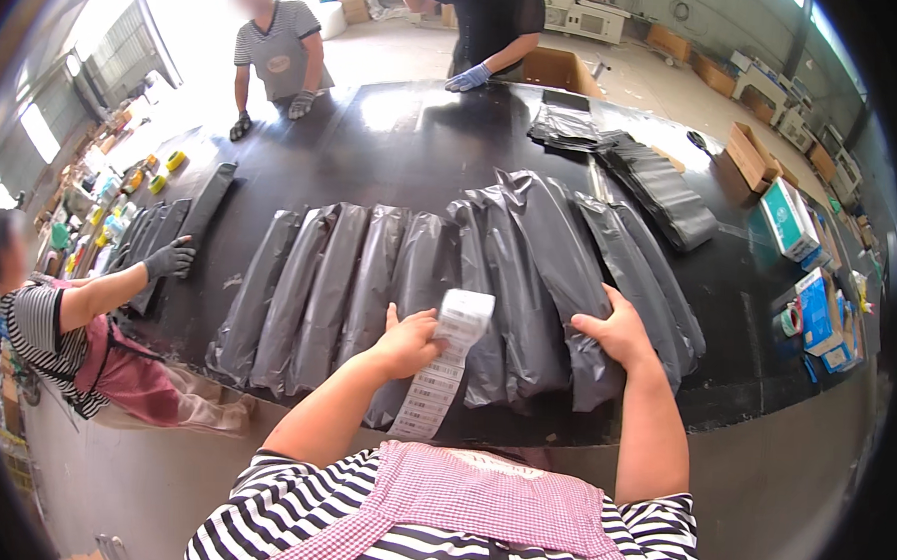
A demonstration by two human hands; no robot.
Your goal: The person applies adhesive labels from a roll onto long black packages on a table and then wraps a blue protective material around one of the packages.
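Two-handed work, bare. Clamped on a curling strip of white labels (430,397) with left grip (406,345), dangling it over grey packages (374,277) lined up along the table's (324,139) near edge. Touching one long grey package (548,249) with right grip (621,333), thumb splayed; unable to tell whether squeezing. Farther off: flat dark bags (667,194) at right, three gloved people (283,58) around table.

"What sort of place are we standing in?"

"A packing workshop, I'd say. That big black bench (363,166) carries a row of grey plastic parcels (364,276), with a strip of printed labels (429,391) among them."

"And the rest of the room?"

"Pale machines (595,23) across a wide floor (667,94), cardboard boxes (747,158), ribbed walls (121,44), and gloved co-workers (281,67) round the bench, some in aprons."
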